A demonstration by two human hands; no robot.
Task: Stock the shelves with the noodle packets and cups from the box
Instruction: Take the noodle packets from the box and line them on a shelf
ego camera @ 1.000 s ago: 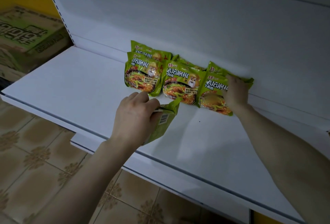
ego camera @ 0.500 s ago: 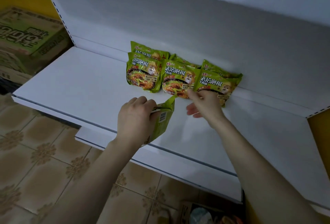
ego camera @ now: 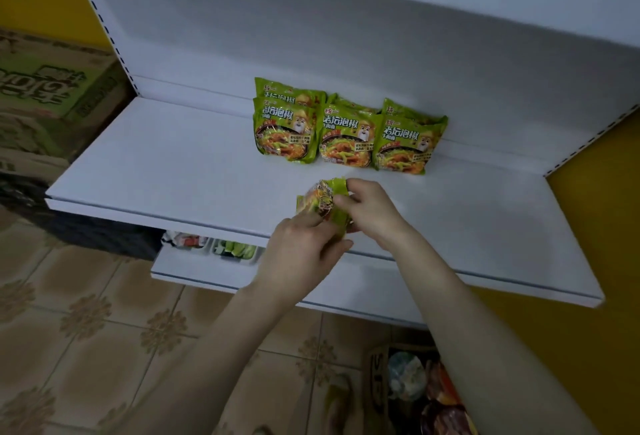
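Hands over the shelf [ego camera: 173,164] front: left hand [ego camera: 301,247] and right hand [ego camera: 370,209] each pinched one noodle packet [ego camera: 322,202], near the stocked row [ego camera: 346,133]. Packet judged light, crinkly, brittle inside; edges offered the safest grip.

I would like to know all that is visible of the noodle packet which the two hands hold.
The green glossy plastic noodle packet shows a printed noodle picture. It looks crumpled and tilted. It is over the front part of the white shelf, apart from the row of standing green packets behind. The left hand pinches its lower end; the right hand pinches its upper right edge.
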